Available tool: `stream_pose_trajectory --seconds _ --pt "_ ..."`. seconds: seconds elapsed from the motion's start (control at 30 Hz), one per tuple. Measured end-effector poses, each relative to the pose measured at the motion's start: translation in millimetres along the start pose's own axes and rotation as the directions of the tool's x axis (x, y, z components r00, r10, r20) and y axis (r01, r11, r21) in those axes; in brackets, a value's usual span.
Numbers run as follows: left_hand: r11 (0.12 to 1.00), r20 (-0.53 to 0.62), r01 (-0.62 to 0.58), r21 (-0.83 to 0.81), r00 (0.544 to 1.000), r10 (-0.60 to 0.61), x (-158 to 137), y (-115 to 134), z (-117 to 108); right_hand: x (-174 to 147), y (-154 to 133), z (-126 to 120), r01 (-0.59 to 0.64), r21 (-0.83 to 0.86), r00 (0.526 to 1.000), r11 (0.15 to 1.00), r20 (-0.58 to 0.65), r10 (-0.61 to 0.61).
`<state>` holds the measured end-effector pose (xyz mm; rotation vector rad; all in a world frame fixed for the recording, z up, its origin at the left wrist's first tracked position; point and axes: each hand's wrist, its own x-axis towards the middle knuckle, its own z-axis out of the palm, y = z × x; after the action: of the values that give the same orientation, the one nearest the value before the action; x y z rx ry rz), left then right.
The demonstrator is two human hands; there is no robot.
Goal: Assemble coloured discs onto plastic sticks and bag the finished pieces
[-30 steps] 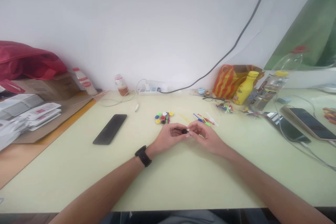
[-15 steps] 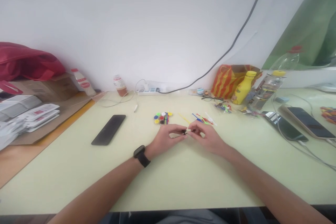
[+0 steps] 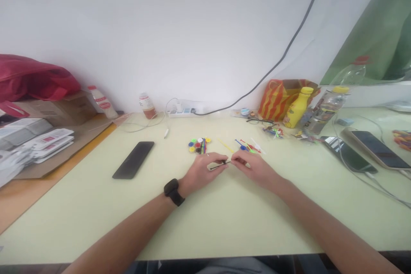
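Observation:
Between my two hands is a thin black stick (image 3: 218, 165), with a small dark part near the left fingertips. My left hand (image 3: 204, 170) pinches it between thumb and fingers; a black watch sits on that wrist. The fingertips of my right hand (image 3: 257, 169) are closed on the stick's right end. Just beyond the left hand lies a cluster of small coloured round pieces (image 3: 192, 143) beside several coloured sticks (image 3: 203, 145). Past the right hand are more loose sticks (image 3: 252, 145) in red, blue, green and white, and a yellow stick (image 3: 225, 144).
A black phone (image 3: 133, 160) lies to the left. Along the wall stand a power strip (image 3: 181, 113), a bottle (image 3: 147, 106), a striped bag (image 3: 271, 100) and a yellow bottle (image 3: 297, 108). Glasses (image 3: 257, 120) rest before the bag. Two phones (image 3: 380, 150) with cables lie right.
The black stick now shows as a longer line slanting through my left hand. My right fingertips have closed in and sit slightly right of before.

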<state>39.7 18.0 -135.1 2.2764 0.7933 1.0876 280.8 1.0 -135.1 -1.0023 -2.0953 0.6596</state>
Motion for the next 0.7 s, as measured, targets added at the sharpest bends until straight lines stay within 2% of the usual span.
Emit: stream_pose_trajectory --seconds 0.13,0.37,0.5,0.7 --pt "0.999 0.000 -0.030 0.022 1.000 0.030 1 1 -1 2 -5 -2 -0.059 0.077 0.998 0.995 -0.006 0.059" --pt "0.989 -0.020 -0.116 0.091 0.993 0.119 0 -1 1 5 -15 -2 -0.167 0.397 0.984 0.902 0.010 0.177" --pt "0.987 -0.015 -0.117 0.108 0.993 0.119 1 2 -1 4 -16 0 -0.179 0.435 0.981 0.882 0.009 0.195" --pt "0.999 0.057 -0.051 0.001 0.997 0.051 3 9 -7 3 -14 2 -0.183 0.461 0.980 0.868 0.015 0.199"
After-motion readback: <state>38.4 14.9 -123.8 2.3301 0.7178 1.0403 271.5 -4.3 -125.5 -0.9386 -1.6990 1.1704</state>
